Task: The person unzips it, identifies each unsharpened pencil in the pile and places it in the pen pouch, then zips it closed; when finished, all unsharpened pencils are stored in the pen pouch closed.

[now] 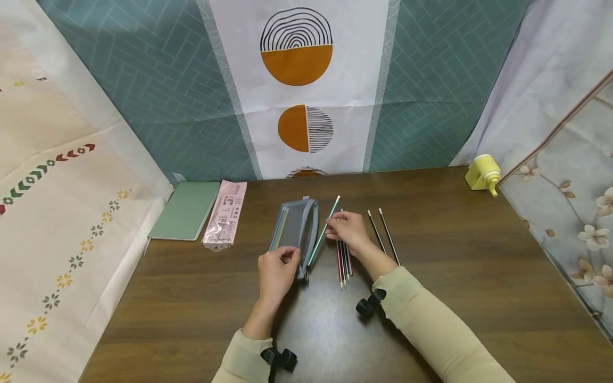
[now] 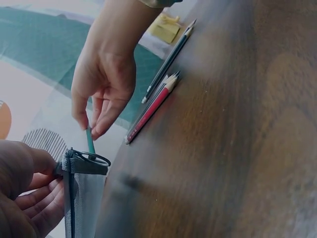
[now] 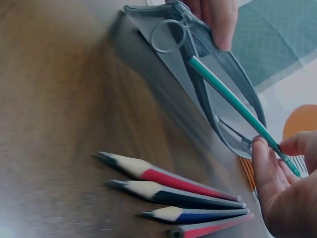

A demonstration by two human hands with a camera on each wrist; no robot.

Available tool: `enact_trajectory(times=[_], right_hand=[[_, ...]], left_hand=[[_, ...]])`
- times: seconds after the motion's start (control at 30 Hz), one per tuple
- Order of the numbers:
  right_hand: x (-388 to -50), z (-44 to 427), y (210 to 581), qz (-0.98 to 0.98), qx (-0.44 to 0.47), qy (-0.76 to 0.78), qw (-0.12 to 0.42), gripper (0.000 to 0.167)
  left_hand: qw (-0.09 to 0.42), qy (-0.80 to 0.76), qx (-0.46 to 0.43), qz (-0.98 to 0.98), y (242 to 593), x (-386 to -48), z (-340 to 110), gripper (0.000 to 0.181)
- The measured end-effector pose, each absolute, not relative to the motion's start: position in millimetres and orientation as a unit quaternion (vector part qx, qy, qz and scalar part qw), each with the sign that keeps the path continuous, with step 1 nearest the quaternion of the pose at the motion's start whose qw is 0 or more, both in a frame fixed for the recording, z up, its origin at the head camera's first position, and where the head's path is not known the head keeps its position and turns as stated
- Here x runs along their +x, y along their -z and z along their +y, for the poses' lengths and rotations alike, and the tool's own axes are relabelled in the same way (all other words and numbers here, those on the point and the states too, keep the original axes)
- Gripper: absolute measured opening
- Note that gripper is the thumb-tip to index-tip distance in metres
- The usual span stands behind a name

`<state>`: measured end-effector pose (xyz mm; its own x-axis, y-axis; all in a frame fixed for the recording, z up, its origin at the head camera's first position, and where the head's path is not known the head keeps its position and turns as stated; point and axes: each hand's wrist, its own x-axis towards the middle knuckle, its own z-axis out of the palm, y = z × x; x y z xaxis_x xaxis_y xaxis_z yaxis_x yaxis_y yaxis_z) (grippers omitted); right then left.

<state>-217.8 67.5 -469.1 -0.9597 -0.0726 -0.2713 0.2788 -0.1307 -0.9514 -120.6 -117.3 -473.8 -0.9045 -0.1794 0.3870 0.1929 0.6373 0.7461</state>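
Pinches green pencil (image 3: pixel 225 92) in fingers of right hand (image 1: pixel 351 232) (near loose pencils (image 3: pixel 198 197)); beside those fingers, pinches edge of gray pouch (image 1: pixel 293 231) in left hand (image 1: pixel 276 273).

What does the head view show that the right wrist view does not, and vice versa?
Head only: a green rectangular notebook, a pink packet in clear plastic, a yellow spouted bottle and two separate black pencils with white ends.

Right wrist only: the round metal ring at the grey translucent pencil case as an open loop.

Both: the left hand holding that case, the right hand pinching a slim green pencil, and sharpened red, black and blue pencils.
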Motion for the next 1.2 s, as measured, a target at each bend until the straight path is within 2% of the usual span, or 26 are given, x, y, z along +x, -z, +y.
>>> enact_trajectory(times=[0.2, 0.33, 0.73, 1.0, 1.2], right_hand=[[-222, 68, 465, 0.641, 0.107, 0.755, 0.092, 0.019], [-221, 64, 468, 0.639, 0.112, 0.753, 0.110, 0.019], [-215, 49, 477, 0.670, 0.050, 0.720, 0.174, 0.019], [-215, 42, 474, 0.742, 0.003, 0.650, 0.164, 0.020], [-215, 42, 474, 0.745, -0.023, 0.635, 0.204, 0.027]], left_hand=[[0.216, 0.429, -0.003, -0.877, 475, -122, -118, 0.005], [0.211, 0.431, -0.002, -0.877, 475, -122, -117, 0.006], [0.214, 0.437, -0.018, -0.873, 475, -123, -117, 0.007], [0.210, 0.438, -0.028, -0.874, 474, -122, -117, 0.005], [0.211, 0.439, -0.028, -0.873, 474, -122, -117, 0.005]])
